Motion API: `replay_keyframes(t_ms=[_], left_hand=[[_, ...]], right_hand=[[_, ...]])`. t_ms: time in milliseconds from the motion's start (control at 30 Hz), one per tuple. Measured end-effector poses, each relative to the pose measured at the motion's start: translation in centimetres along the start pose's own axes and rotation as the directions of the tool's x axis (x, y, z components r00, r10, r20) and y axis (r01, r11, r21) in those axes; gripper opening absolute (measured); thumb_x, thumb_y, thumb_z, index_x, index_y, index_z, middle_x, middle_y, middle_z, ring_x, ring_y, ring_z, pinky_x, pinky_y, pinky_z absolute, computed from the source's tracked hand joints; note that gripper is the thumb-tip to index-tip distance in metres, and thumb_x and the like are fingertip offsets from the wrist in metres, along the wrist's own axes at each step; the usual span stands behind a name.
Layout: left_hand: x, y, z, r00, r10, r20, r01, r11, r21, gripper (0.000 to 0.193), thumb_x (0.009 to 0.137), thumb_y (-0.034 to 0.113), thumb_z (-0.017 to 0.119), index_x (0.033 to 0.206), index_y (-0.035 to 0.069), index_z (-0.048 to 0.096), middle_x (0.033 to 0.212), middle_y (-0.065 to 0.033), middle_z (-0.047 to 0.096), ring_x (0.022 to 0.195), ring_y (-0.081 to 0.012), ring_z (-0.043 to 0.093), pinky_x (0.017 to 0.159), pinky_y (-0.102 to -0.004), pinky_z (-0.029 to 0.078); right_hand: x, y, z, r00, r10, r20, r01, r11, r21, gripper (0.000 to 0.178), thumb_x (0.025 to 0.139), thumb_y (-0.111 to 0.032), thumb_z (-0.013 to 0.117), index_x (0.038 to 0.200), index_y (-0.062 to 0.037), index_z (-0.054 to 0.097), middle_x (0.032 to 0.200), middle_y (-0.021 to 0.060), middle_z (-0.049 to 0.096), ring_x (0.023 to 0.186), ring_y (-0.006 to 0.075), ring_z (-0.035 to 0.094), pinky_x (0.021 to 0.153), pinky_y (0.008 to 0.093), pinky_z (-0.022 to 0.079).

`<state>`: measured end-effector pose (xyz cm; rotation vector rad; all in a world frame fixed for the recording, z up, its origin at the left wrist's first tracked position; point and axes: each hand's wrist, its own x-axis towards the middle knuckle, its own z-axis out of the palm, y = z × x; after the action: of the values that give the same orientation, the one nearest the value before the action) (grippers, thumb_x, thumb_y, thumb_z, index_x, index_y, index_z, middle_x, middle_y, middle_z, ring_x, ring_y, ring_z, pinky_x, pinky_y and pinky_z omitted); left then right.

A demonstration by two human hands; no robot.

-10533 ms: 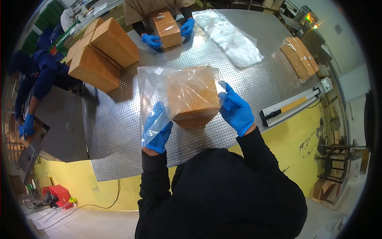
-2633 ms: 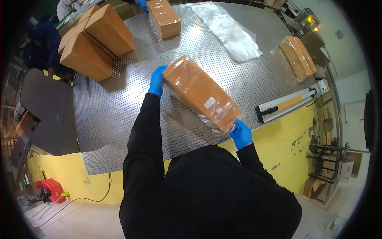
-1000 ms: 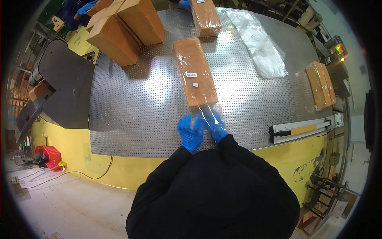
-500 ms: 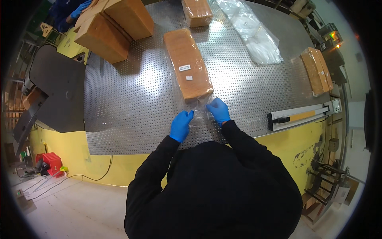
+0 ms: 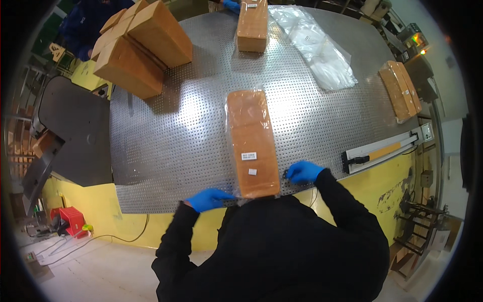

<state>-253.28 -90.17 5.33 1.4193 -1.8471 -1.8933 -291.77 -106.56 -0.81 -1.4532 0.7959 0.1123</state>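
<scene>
In front of me on the perforated metal table (image 5: pixel 201 151) lies a long brown loaf (image 5: pixel 254 128), like a block of bread, in a clear plastic bag. Two small white labels sit on its near half. Its near end reaches the table edge by my body, where the bag's end is hidden. My left hand (image 5: pixel 207 200), in a blue glove, has its fingers stretched toward the loaf's near left corner, at the bag's edge. To the right of the loaf, my blue-gloved right hand (image 5: pixel 305 172) hovers with fingers loosely bent and apart, nothing visible in it.
Several unwrapped brown loaves (image 5: pixel 158 35) stand at the far left. A co-worker's gloved hand (image 5: pixel 231 5) is by another bagged loaf (image 5: pixel 252 30). Clear bags (image 5: pixel 319 53) lie far right, near bagged loaves (image 5: pixel 400 92). A bar-shaped device (image 5: pixel 381 150) lines the right edge.
The bagged loaf has slid toward me, up to the table edge. My hands have let go of the bag's end and spread apart. The far bagged loaf has shifted nearer.
</scene>
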Motion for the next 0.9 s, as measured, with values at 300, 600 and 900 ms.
replay_keyframes(t_ms=[300, 600, 900], left_hand=[[17.2, 3.3, -10.9, 0.783, -0.068, -0.619, -0.524, 0.464, -0.714, 0.064, 0.097, 0.035, 0.042, 0.145, -0.001, 0.019, 0.149, -0.0120, 0.024, 0.132, -0.0202, 0.031, 0.108, -0.0302, 0.027], [16.4, -0.2, -9.1, 0.404, -0.271, -0.874, -0.639, 0.600, -0.482, 0.046, 0.098, 0.018, 0.042, 0.139, -0.001, 0.034, 0.137, -0.0123, 0.043, 0.122, -0.0198, 0.043, 0.103, -0.0313, 0.035], [23.5, -5.5, -10.9, 0.247, -0.255, -0.935, -0.721, 0.596, -0.353, 0.024, 0.092, 0.007, 0.052, 0.114, -0.003, 0.058, 0.104, -0.0086, 0.063, 0.086, -0.0123, 0.059, 0.079, -0.0267, 0.050]], right_hand=[[13.1, -14.6, -1.7, 0.864, -0.014, -0.503, 0.420, 0.568, 0.707, 0.052, 0.098, -0.040, 0.039, 0.134, -0.0031, 0.042, 0.131, 0.0080, 0.048, 0.115, 0.0166, 0.049, 0.095, 0.0290, 0.042], [16.3, -6.8, -2.8, 0.715, -0.224, -0.662, 0.478, 0.848, 0.228, 0.043, 0.097, -0.018, 0.044, 0.135, 0.0008, 0.040, 0.136, 0.0148, 0.045, 0.124, 0.0228, 0.045, 0.103, 0.0302, 0.035], [20.2, -7.8, -3.0, 0.672, -0.130, -0.729, 0.467, 0.839, 0.280, 0.027, 0.089, -0.010, 0.058, 0.113, 0.0031, 0.056, 0.110, 0.0105, 0.061, 0.097, 0.0145, 0.058, 0.086, 0.0272, 0.046]])
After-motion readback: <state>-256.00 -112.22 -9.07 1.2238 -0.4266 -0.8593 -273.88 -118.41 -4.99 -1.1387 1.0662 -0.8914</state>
